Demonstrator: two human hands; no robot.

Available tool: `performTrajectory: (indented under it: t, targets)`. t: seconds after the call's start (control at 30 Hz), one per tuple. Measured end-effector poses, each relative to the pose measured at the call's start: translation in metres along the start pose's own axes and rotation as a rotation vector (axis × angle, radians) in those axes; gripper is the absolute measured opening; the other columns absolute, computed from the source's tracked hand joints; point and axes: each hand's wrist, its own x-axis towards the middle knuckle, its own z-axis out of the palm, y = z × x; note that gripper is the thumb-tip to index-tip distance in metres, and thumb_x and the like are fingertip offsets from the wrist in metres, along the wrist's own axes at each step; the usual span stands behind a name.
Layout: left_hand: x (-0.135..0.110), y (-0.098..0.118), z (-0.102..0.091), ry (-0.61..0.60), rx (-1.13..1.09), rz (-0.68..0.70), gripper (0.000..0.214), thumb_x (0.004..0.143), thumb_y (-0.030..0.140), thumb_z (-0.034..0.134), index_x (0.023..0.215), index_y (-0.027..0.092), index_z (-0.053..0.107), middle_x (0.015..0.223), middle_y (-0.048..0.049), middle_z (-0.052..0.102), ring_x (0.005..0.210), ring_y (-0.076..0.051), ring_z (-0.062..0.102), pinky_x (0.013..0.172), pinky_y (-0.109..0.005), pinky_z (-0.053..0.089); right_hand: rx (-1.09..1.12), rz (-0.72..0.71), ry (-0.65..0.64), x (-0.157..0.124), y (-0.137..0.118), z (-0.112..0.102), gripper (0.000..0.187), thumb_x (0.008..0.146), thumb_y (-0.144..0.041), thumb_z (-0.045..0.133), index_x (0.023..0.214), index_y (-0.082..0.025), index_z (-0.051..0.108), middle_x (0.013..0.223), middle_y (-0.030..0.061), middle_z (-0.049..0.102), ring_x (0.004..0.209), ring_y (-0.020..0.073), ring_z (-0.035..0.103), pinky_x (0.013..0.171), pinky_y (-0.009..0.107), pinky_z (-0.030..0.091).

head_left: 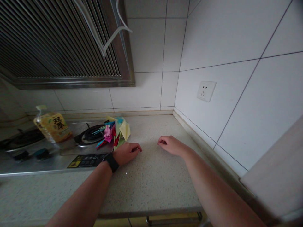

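Observation:
My left hand, with a black watch on its wrist, rests on the speckled countertop. Its fingers are loosely curled and I see nothing in them. Just beyond it lies a pile of colourful folded paper, pink, red, blue and pale yellow, partly over the edge of the stove. To the right, my right hand also lies on the countertop, fingers curled in, with nothing showing in it. A stretch of counter separates the two hands.
On the gas stove at left stands a yellow-labelled plastic bottle near a burner. A metal range hood hangs above, with a white cable in front. A wall socket is at right.

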Motion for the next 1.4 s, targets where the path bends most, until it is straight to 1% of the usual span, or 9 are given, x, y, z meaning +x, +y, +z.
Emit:
performTrajectory:
  t: [0.27,0.5,0.73,1.0,1.2,1.3,1.4]
  targets:
    - [-0.0010,0.0026,-0.0011,-0.007,0.004,-0.022,0.027,0.085,0.038,0.038,0.096,0.028,0.061,0.063,0.0037,0.051,0.055,-0.007,0.042,0.052,-0.022,0.026,0.011,0.004,-0.015,-0.0013,-0.0020,0.0001,0.019,0.084,-0.035,0.047,0.087,-0.022,0.060,0.077,-0.0047,0.057,0.068,0.0062,0.052,0.059,0.020,0.037]
    - [-0.0010,0.0022,-0.0009,0.017,-0.015,0.006,0.025,0.085,0.037,0.039,0.095,0.028,0.061,0.063,0.0040,0.050,0.055,-0.006,0.042,0.051,-0.021,0.026,0.008,0.002,-0.011,-0.0012,-0.0011,0.0005,0.019,0.084,-0.036,0.047,0.087,-0.023,0.060,0.077,-0.0051,0.057,0.068,0.0062,0.052,0.060,0.020,0.037]
    - [-0.0019,0.0023,-0.0008,0.009,-0.009,0.000,0.026,0.086,0.037,0.039,0.096,0.028,0.060,0.062,0.0041,0.050,0.054,-0.006,0.042,0.052,-0.022,0.026,0.011,0.015,-0.009,-0.0009,-0.0016,0.0010,0.020,0.083,-0.036,0.048,0.088,-0.022,0.061,0.078,-0.0038,0.057,0.068,0.0068,0.052,0.060,0.020,0.036]
    - [-0.0018,0.0004,-0.0001,0.022,0.012,0.009,0.025,0.086,0.038,0.039,0.095,0.029,0.060,0.065,0.0056,0.052,0.056,-0.005,0.043,0.053,-0.021,0.027,-0.001,0.018,-0.009,-0.0010,-0.0020,-0.0006,0.019,0.083,-0.037,0.047,0.089,-0.024,0.060,0.078,-0.0048,0.057,0.069,0.0064,0.052,0.060,0.020,0.037]
    - [-0.0013,0.0020,-0.0015,0.003,0.011,-0.005,0.025,0.086,0.038,0.038,0.095,0.029,0.060,0.062,0.0049,0.050,0.054,-0.006,0.042,0.051,-0.022,0.026,0.015,0.020,-0.017,-0.0018,-0.0057,-0.0020,0.018,0.083,-0.034,0.048,0.088,-0.023,0.061,0.080,-0.0042,0.058,0.071,0.0064,0.052,0.061,0.019,0.037]
    - [-0.0011,0.0033,-0.0026,-0.002,0.013,-0.007,0.026,0.086,0.038,0.038,0.096,0.029,0.060,0.065,0.0049,0.052,0.057,-0.006,0.044,0.053,-0.022,0.028,0.005,0.014,-0.012,-0.0014,-0.0057,-0.0021,0.019,0.083,-0.035,0.047,0.087,-0.022,0.061,0.079,-0.0043,0.058,0.070,0.0068,0.052,0.061,0.020,0.037]
    - [-0.0016,0.0031,-0.0024,0.003,0.014,-0.006,0.026,0.086,0.038,0.038,0.095,0.029,0.060,0.063,0.0049,0.051,0.056,-0.006,0.043,0.052,-0.022,0.027,-0.002,0.024,-0.012,-0.0007,-0.0040,-0.0011,0.020,0.083,-0.037,0.047,0.088,-0.023,0.061,0.079,-0.0045,0.058,0.070,0.0070,0.052,0.060,0.021,0.037]
